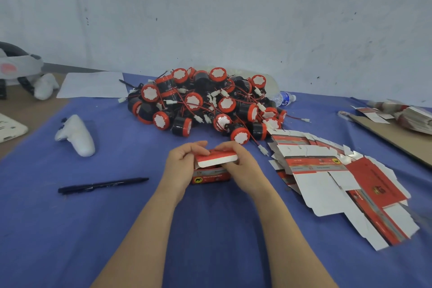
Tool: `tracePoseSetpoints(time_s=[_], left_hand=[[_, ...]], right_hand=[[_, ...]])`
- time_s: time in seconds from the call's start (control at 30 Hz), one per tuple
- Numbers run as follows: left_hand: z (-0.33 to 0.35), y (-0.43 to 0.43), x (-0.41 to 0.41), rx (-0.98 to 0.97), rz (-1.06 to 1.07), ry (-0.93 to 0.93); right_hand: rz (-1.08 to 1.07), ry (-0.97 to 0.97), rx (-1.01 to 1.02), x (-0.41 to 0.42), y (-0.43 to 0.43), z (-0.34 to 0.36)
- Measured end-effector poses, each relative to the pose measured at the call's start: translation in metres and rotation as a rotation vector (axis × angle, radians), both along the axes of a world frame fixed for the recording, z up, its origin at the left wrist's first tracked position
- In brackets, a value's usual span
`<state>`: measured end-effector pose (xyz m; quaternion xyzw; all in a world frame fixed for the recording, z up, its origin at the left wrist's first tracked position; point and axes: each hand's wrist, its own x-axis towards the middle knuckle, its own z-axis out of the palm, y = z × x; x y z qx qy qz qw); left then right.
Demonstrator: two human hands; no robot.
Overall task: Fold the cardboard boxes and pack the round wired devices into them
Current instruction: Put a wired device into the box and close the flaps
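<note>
Both hands, left hand (181,163) and right hand (238,163), grip the small box (211,170) at worktop centre, closing its lid flap. Device pile (205,100) at 12 o'clock, flat boxes (327,175) at 3. Next: tuck flap in.

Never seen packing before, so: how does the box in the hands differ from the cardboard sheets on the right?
The box is folded into shape, lid flap raised; the cardboard sheets lie flat and unfolded. The box is held by the left hand and right hand; the sheets lie untouched, overlapping in a heap. Both carry red, grey and white print.
</note>
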<state>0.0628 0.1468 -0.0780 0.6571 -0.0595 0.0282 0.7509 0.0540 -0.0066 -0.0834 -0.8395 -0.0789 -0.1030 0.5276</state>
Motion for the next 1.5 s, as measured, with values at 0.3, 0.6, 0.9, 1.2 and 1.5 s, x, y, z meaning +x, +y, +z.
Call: tracePoseSetpoints(time_s=[0.3, 0.6, 0.9, 1.2, 1.5], left_hand=[[-0.012, -0.005, 0.001, 0.456, -0.015, -0.329], [-0.012, -0.004, 0.005, 0.393, -0.009, -0.234], [-0.015, -0.009, 0.002, 0.472, -0.059, -0.232], [-0.016, -0.005, 0.006, 0.513, 0.047, -0.391], [-0.017, -0.009, 0.005, 0.532, 0.043, -0.354]], right_hand=[[-0.126, -0.032, -0.078, 0.0, -0.006, -0.001], [-0.01, 0.116, 0.15, -0.001, -0.017, 0.002], [0.008, 0.189, 0.181, -0.003, -0.019, -0.001], [-0.087, 0.048, 0.067, -0.004, -0.015, -0.001], [-0.093, 0.097, 0.117, -0.003, -0.007, 0.001]])
